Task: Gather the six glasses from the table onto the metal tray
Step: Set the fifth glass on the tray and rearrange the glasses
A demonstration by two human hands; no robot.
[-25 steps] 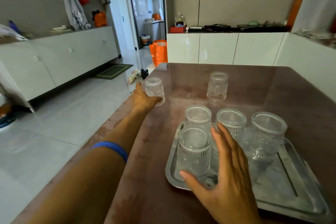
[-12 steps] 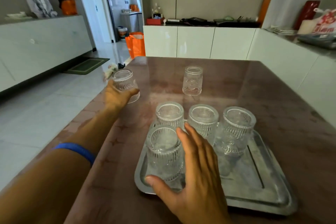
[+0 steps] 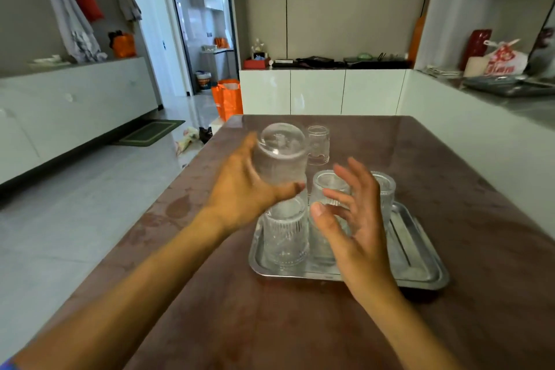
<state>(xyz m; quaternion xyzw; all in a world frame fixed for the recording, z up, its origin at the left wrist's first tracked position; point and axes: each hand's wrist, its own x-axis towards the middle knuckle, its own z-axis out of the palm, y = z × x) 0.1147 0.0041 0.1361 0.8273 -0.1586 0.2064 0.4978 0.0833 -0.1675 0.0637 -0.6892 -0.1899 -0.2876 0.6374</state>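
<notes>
My left hand [image 3: 240,189] grips a ribbed clear glass [image 3: 280,156], upside down, raised above the left end of the metal tray [image 3: 420,273]. Several upturned glasses stand on the tray: one at the front left [image 3: 286,234], one behind my right hand's fingers [image 3: 327,186] and one at the back right [image 3: 387,189]; others are partly hidden. My right hand [image 3: 354,219] hovers over the tray with fingers spread, holding nothing. One more glass [image 3: 318,144] stands alone on the brown table [image 3: 450,174], beyond the tray.
White cabinets line the left wall, the back and the right side. An orange bag [image 3: 227,97] sits on the floor past the table's far left corner. The table's left edge runs close to my left forearm.
My left hand has lifted the glass from the table's left side and carried it right, over the tray. My right hand has left the front glass and risen with fingers spread.
</notes>
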